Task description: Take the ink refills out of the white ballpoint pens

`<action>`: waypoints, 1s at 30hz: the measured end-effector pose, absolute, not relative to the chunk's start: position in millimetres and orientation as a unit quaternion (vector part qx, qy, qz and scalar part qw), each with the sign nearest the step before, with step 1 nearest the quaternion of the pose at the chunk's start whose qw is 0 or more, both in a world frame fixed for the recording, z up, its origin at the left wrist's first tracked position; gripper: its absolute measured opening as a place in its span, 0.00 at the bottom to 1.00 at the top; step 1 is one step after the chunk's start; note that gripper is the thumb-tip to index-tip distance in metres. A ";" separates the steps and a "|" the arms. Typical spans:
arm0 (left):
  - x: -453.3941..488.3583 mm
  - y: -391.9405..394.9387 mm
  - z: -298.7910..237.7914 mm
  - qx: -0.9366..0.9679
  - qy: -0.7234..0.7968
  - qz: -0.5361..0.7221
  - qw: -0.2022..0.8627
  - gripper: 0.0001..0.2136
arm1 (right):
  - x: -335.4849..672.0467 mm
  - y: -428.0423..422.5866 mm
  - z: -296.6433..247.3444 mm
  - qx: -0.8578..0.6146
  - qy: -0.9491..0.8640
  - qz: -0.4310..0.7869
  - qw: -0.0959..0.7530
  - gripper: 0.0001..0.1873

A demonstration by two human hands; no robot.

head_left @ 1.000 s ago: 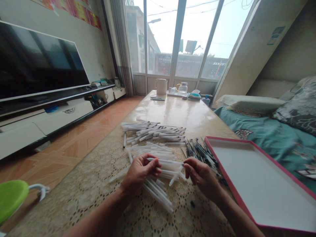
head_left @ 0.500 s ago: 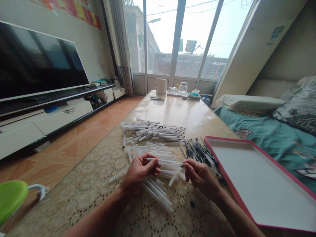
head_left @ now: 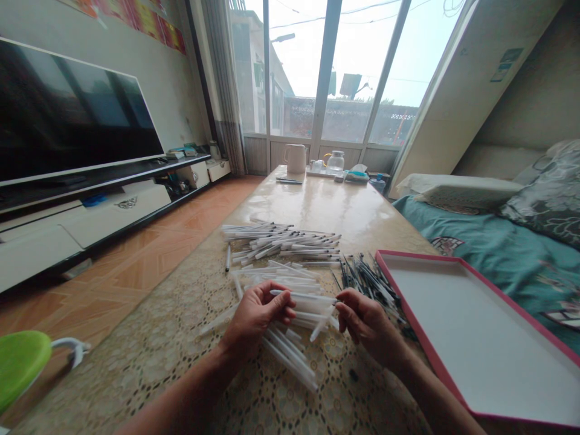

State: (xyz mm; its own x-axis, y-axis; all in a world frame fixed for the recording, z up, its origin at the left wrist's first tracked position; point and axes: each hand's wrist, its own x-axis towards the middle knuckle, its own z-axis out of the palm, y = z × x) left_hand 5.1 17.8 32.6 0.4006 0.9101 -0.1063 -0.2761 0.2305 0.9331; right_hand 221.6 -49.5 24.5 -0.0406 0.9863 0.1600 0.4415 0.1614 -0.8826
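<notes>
My left hand (head_left: pixel 260 311) is closed round a whitish see-through pen barrel (head_left: pixel 312 298), held level above the table. At the barrel's right end, my right hand (head_left: pixel 367 323) pinches a small dark piece, mostly hidden by the fingertips; whether it is a plug or a refill I cannot tell. Under and behind my hands lie loose white pen barrels (head_left: pixel 290 359). Farther back, a heap of pens with dark ends (head_left: pixel 290 241) spreads across the table. Thin black pen refills (head_left: pixel 367 279) are piled beyond my right hand.
A shallow pink-edged box lid (head_left: pixel 489 326) lies on the right, beside the patterned tablecloth (head_left: pixel 172 338). A small black piece (head_left: pixel 353 375) rests near my right forearm. At the table's far end stand a beige jug (head_left: pixel 296 158) and a glass pitcher (head_left: pixel 335 161). A green stool (head_left: pixel 22 362) is at left.
My right hand has shifted very slightly, and less of the dark piece shows at the barrel's end. My left hand and the piles look the same.
</notes>
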 end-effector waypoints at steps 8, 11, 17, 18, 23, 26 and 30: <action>5.1 18.3 30.0 0.464 0.340 0.423 0.700 0.14 | 222.4 -47.9 18.2 -0.553 -0.626 0.359 0.416 0.22; 4.9 17.8 30.0 0.461 0.344 0.427 0.698 0.13 | 221.6 -48.0 19.2 -0.543 -0.612 0.382 0.430 0.16; 6.7 18.3 30.6 0.457 0.346 0.427 0.700 0.15 | 220.9 -46.4 16.8 -0.516 -0.607 0.417 0.438 0.19; 6.5 19.1 30.5 0.454 0.348 0.429 0.699 0.15 | 221.1 -46.1 17.1 -0.516 -0.603 0.419 0.442 0.19; 4.1 22.5 30.8 0.440 0.358 0.445 0.693 0.15 | 220.7 -47.0 27.2 -0.515 -0.543 0.446 0.491 0.14; 4.4 20.8 32.0 0.440 0.354 0.443 0.696 0.14 | 217.9 -48.0 32.5 -0.507 -0.497 0.492 0.504 0.15; 6.3 16.4 34.6 0.441 0.352 0.432 0.704 0.14 | 215.6 -48.5 31.3 -0.518 -0.456 0.541 0.481 0.17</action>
State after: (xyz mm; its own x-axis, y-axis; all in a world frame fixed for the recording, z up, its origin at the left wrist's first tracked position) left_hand 6.3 16.4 34.6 0.3787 0.9183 -0.1152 -0.2976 0.2387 0.9244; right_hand 215.6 -48.5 31.3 -0.0011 0.9926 -0.1213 -0.0470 -0.1212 -0.9915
